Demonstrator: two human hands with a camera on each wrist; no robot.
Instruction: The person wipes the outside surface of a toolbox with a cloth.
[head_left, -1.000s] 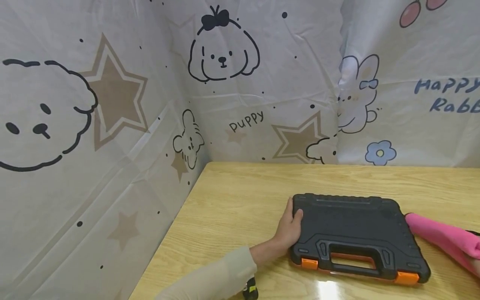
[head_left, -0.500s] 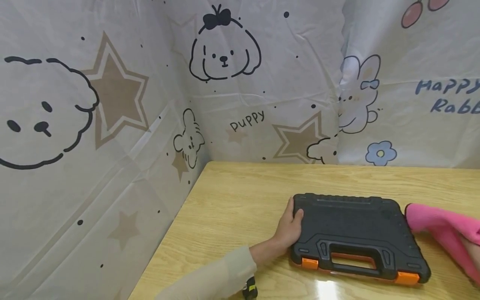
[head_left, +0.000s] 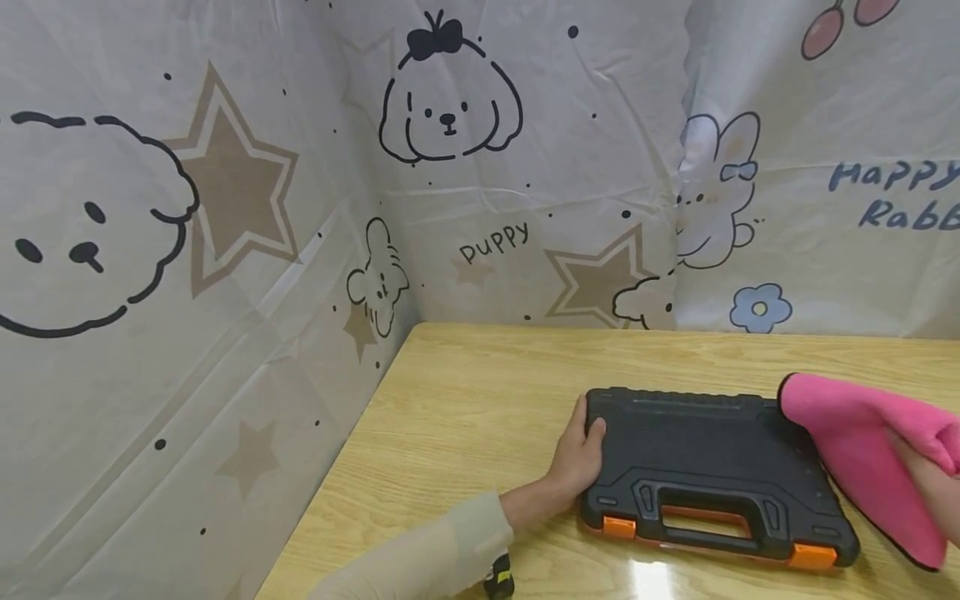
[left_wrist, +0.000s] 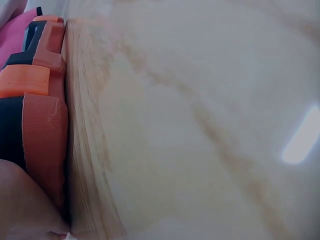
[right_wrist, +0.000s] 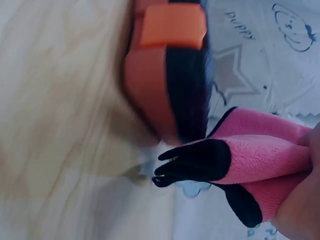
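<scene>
A black plastic tool case point(head_left: 705, 442) with orange latches lies flat on the wooden table point(head_left: 450, 400), its handle side toward me. My left hand point(head_left: 579, 467) grips the case's left side, thumb on the lid and fingers along the edge. In the left wrist view, the case's reddish-orange lower half point(left_wrist: 46, 130) shows beside part of that hand. Bunched in my right hand point(head_left: 941, 496) is a pink cloth point(head_left: 855, 425) with black edging. Its front fold overlaps the case's far right corner in the head view. The right wrist view shows the cloth's black-trimmed folds point(right_wrist: 265, 160) by the case corner.
Behind and left of the table hangs a pale sheet point(head_left: 465, 208) printed with puppies, stars and a rabbit. A small black object point(head_left: 500, 577) with a yellow-green mark shows below the left sleeve point(head_left: 435, 542).
My right hand has brought the pink cloth up and left, from beside the case onto its far right corner, and more cloth hangs down. The left hand and case have stayed put.
</scene>
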